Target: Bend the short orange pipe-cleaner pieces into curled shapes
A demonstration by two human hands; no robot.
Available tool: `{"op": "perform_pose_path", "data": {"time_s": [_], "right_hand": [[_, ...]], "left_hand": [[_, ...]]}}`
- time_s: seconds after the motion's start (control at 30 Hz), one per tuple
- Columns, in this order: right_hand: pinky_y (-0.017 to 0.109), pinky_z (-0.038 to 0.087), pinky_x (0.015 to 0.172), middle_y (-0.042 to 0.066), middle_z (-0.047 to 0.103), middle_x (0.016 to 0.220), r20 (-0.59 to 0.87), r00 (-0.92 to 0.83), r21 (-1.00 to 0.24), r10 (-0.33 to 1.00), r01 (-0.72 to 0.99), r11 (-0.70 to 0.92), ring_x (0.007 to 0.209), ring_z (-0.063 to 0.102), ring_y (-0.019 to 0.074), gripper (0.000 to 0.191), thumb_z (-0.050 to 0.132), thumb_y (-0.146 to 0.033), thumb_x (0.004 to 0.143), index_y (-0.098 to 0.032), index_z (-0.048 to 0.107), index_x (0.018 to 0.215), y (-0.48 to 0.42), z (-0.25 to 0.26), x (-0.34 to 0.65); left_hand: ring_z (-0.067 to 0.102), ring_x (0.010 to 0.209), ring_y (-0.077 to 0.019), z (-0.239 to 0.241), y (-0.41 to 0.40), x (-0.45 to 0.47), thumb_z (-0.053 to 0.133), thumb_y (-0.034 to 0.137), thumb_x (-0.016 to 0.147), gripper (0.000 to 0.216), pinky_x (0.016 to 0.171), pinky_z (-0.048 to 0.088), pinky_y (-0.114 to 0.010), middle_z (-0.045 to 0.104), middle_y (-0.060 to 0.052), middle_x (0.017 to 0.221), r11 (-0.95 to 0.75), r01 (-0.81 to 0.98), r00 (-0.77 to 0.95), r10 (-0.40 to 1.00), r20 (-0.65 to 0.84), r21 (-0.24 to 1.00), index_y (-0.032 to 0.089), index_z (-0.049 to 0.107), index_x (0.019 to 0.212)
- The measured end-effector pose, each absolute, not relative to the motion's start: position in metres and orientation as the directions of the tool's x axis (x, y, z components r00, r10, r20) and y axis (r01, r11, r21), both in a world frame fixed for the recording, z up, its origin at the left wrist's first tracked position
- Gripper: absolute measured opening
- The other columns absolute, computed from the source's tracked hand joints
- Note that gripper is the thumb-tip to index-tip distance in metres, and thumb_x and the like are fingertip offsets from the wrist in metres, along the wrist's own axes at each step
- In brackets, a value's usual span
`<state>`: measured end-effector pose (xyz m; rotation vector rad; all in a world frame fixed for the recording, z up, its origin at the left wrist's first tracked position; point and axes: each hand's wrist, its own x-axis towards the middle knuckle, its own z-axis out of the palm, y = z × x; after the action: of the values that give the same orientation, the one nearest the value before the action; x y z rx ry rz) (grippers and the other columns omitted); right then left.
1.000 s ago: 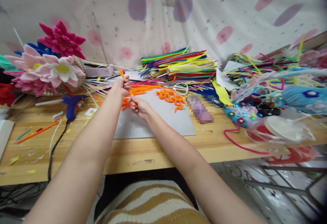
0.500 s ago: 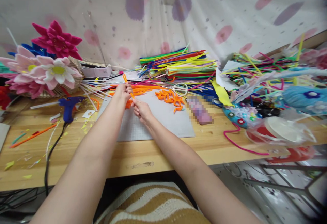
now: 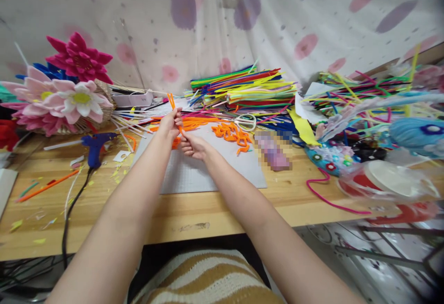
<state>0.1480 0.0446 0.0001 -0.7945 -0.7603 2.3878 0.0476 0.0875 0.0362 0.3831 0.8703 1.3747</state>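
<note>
Both hands grip one orange pipe cleaner above a grey mat. My left hand is closed around it, and two prongs stick up past the fingers. Just below and to the right, my right hand pinches its lower part. Beneath and behind the hands lie more straight orange pipe cleaners, partly hidden by my left hand. A heap of bent orange pieces rests on the mat's right side.
A blue glue gun with a black cord lies left, near felt-like flowers. Behind the mat are scissors and a stack of coloured pipe cleaners. At right sit a plastic-wrapped tub and a pink strand.
The hands stay together on the orange pipe cleaner and have shifted only slightly. The whole view has moved a little, with the table items slightly right and lower.
</note>
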Motion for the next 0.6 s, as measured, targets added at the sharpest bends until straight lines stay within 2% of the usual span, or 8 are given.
{"op": "perform_pose_path", "data": {"time_s": [0.07,0.13,0.2,0.43,0.6], "right_hand": [[0.014,0.008,0.03,-0.011,0.02,0.036,-0.372,-0.586,-0.646,0.72,-0.393,-0.654,0.029,0.013,0.0024,0.042,0.036,-0.04,0.09,-0.019,0.025,0.055,0.039,-0.001,0.14],[0.015,0.007,0.029,-0.011,0.018,0.036,-0.362,-0.397,-0.675,0.844,-0.513,-0.531,0.029,0.01,0.0021,0.04,0.041,-0.033,0.088,-0.019,0.023,0.055,0.034,-0.002,0.131],[0.016,0.007,0.029,-0.012,0.019,0.035,-0.348,-0.289,-0.688,0.892,-0.568,-0.452,0.029,0.011,0.0021,0.038,0.045,-0.028,0.086,-0.019,0.024,0.055,0.029,-0.001,0.123],[0.016,0.009,0.031,-0.011,0.02,0.034,-0.304,-0.146,-0.718,0.941,-0.615,-0.327,0.029,0.014,0.0018,0.036,0.044,-0.023,0.085,-0.019,0.026,0.054,0.02,0.009,0.106],[0.016,0.009,0.033,-0.011,0.02,0.038,-0.254,-0.243,-0.745,0.936,-0.568,-0.35,0.031,0.013,0.0024,0.035,0.043,-0.032,0.086,-0.019,0.027,0.058,0.017,0.005,0.107]], "left_hand": [[0.026,0.029,0.0003,0.035,0.089,0.047,0.036,0.009,0.087,0.021,0.029,0.019,-0.01,0.037,0.007,0.043,0.213,-0.72,-0.041,0.937,-0.347,0.661,0.011,0.052,0.074],[0.022,0.027,-0.0004,0.034,0.092,0.046,0.033,0.006,0.086,0.022,0.028,0.016,-0.01,0.033,0.008,0.042,0.231,-0.752,-0.053,0.913,-0.406,0.617,0.012,0.052,0.076],[0.018,0.026,-0.0011,0.035,0.095,0.045,0.03,0.003,0.084,0.024,0.026,0.013,-0.012,0.03,0.009,0.04,0.246,-0.772,-0.072,0.882,-0.465,0.586,0.012,0.052,0.077],[0.015,0.025,-0.0011,0.048,0.104,0.038,0.029,-0.002,0.077,0.024,0.026,0.01,-0.012,0.027,0.01,0.038,0.229,-0.773,-0.113,0.868,-0.484,0.592,0.013,0.047,0.07],[0.02,0.027,0.0001,0.055,0.097,0.032,0.034,0.0,0.079,0.021,0.028,0.013,-0.01,0.031,0.01,0.041,0.18,-0.709,-0.125,0.92,-0.372,0.682,0.012,0.049,0.071]]}}
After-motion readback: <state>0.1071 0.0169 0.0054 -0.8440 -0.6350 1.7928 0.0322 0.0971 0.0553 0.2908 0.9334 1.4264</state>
